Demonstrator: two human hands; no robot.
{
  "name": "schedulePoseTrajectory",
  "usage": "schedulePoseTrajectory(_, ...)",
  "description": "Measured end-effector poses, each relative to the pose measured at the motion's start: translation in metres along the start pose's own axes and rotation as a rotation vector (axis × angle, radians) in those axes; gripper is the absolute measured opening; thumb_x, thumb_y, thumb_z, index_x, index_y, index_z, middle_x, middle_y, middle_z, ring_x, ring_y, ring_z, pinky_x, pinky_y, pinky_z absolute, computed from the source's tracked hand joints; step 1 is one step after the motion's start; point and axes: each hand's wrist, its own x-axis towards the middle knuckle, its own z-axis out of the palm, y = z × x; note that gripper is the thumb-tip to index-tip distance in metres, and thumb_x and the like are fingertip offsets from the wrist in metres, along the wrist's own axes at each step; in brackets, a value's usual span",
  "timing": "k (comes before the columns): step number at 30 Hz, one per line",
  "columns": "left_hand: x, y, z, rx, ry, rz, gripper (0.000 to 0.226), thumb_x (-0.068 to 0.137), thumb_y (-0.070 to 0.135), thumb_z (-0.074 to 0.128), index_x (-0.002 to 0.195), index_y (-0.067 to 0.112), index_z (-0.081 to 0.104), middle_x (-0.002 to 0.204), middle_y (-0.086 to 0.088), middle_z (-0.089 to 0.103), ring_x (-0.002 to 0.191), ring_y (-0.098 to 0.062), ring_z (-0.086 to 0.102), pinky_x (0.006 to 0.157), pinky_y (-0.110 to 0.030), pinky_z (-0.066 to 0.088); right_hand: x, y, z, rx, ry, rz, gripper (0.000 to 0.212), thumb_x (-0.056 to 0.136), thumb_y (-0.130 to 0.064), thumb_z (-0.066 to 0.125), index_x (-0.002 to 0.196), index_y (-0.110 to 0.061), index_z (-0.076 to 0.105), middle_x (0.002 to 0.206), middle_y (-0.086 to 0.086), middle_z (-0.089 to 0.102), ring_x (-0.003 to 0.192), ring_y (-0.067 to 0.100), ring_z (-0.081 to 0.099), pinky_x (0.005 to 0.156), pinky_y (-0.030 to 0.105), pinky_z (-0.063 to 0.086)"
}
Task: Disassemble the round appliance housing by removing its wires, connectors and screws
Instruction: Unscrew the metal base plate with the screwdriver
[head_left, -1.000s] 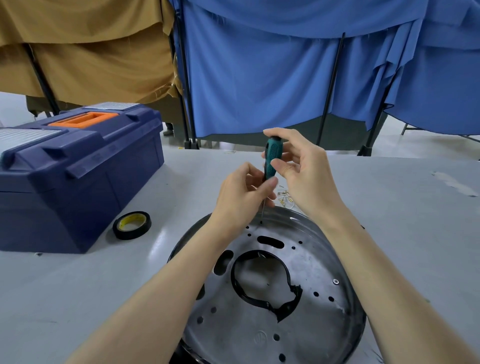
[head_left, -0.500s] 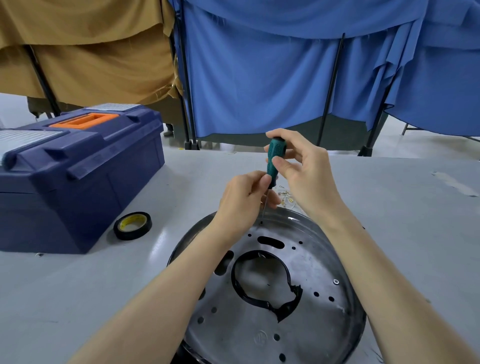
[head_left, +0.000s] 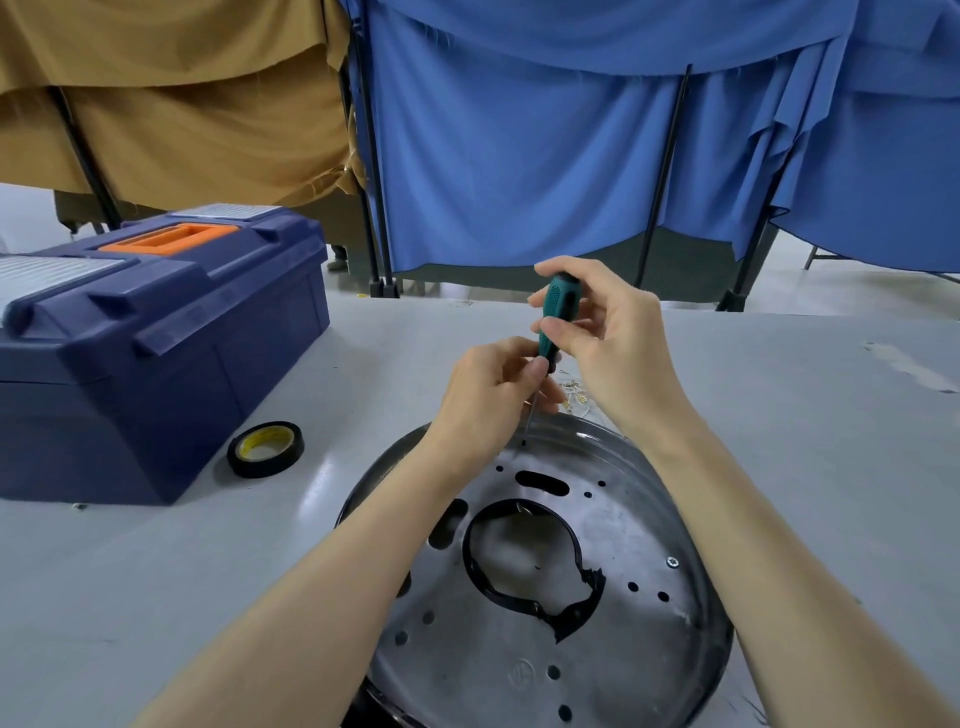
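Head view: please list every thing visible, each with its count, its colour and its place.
round housing: 1, silver with a black ring round its centre hole, on the table, near.
screwdriver: 1, green handle, upright over the housing's far edge.
screw: 1 visible, silver, right side of the housing.
small connectors: count unclear, yellowish, on the table behind the housing.
tape roll: 1, black with yellow inside, left of the housing.
toolbox: 1, dark blue with orange handle, far left.
table: 1, grey.
curtains: 2, blue and tan, behind the table.
left hand: 1, pinches the screwdriver at the handle's lower end.
right hand: 1, grips the screwdriver's handle.
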Motion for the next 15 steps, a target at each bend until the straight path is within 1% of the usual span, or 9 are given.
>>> schedulePoseTrajectory(2,0.0016,-0.0002,-0.0008,-0.006,0.026,-0.017,0.017,0.099,0.005,0.047,0.102,0.003,0.064,0.077,-0.008,0.070,0.073,-0.023,0.070,0.084,-0.047,0.056,-0.0007,0.0001,0.0020,-0.021,-0.010,-0.018,0.038,0.084,-0.007,0.071,0.117,-0.023,0.064,0.100,-0.002,0.063,0.090,0.016,0.063,0.081,0.038,0.055)
schedulePoseTrajectory(4,0.0023,0.0005,-0.0006,-0.010,0.042,-0.024,0.013,0.097,0.004,0.052,0.101,0.000,0.063,0.076,-0.011,0.070,0.069,-0.021,0.069,0.077,-0.040,0.057,-0.0003,0.0012,0.0022,-0.032,0.008,-0.024,0.039,0.082,-0.015,0.075,0.118,-0.025,0.065,0.101,-0.001,0.058,0.085,0.012,0.058,0.077,0.032,0.053)
schedulePoseTrajectory(6,0.0008,0.0011,-0.0012,-0.030,0.050,-0.031,0.006,0.094,0.005,0.058,0.093,0.000,0.059,0.076,-0.015,0.070,0.065,-0.020,0.068,0.069,-0.032,0.054,0.0012,0.0017,0.0016,-0.032,0.019,-0.028,0.041,0.083,-0.011,0.074,0.122,-0.021,0.065,0.100,-0.003,0.061,0.079,0.008,0.055,0.074,0.024,0.051)
schedulePoseTrajectory(7,0.0004,0.0015,-0.0015,-0.045,0.062,-0.040,0.008,0.092,0.005,0.062,0.088,0.001,0.056,0.077,-0.017,0.069,0.064,-0.021,0.067,0.066,-0.031,0.053,0.0017,0.0016,0.0016,-0.039,0.017,-0.033,0.043,0.084,-0.008,0.072,0.125,-0.020,0.064,0.099,-0.008,0.062,0.078,0.006,0.055,0.073,0.021,0.051)
schedulePoseTrajectory(9,0.0002,0.0019,-0.0018,-0.079,0.078,-0.048,0.017,0.090,0.006,0.066,0.081,0.005,0.051,0.077,-0.019,0.068,0.065,-0.026,0.067,0.067,-0.035,0.055,0.0017,0.0011,0.0017,-0.047,0.006,-0.040,0.045,0.086,-0.002,0.068,0.127,-0.019,0.062,0.099,-0.011,0.064,0.082,0.007,0.059,0.076,0.022,0.052)
schedulePoseTrajectory(10,0.0004,0.0018,-0.0020,-0.092,0.077,-0.048,0.017,0.090,0.007,0.066,0.082,0.006,0.051,0.078,-0.019,0.068,0.066,-0.027,0.067,0.069,-0.037,0.057,0.0015,0.0013,0.0015,-0.043,0.001,-0.040,0.044,0.088,0.001,0.064,0.127,-0.019,0.061,0.101,-0.008,0.066,0.085,0.012,0.061,0.078,0.025,0.053)
schedulePoseTrajectory(12,-0.0001,0.0032,-0.0019,-0.113,0.043,-0.038,0.007,0.095,0.010,0.059,0.094,0.004,0.058,0.080,-0.018,0.069,0.068,-0.027,0.067,0.074,-0.040,0.056,0.0008,0.0022,0.0017,-0.037,-0.013,-0.045,0.041,0.091,0.004,0.058,0.125,-0.017,0.061,0.105,0.001,0.067,0.088,0.019,0.064,0.080,0.030,0.055)
schedulePoseTrajectory(14,-0.0003,0.0032,-0.0013,-0.110,0.015,-0.043,0.017,0.100,0.010,0.050,0.109,0.002,0.062,0.081,-0.015,0.070,0.071,-0.026,0.067,0.079,-0.042,0.055,-0.0003,0.0027,0.0024,-0.029,-0.025,-0.041,0.037,0.092,-0.002,0.059,0.124,-0.018,0.061,0.107,0.001,0.064,0.088,0.017,0.063,0.079,0.032,0.056)
schedulePoseTrajectory(15,0.0002,0.0028,-0.0011,-0.094,0.013,-0.039,0.019,0.100,0.009,0.048,0.109,0.001,0.063,0.080,-0.014,0.070,0.071,-0.025,0.067,0.080,-0.043,0.055,-0.0003,0.0030,0.0026,-0.028,-0.026,-0.037,0.036,0.090,-0.007,0.064,0.124,-0.020,0.061,0.107,0.000,0.062,0.090,0.015,0.062,0.078,0.032,0.056)
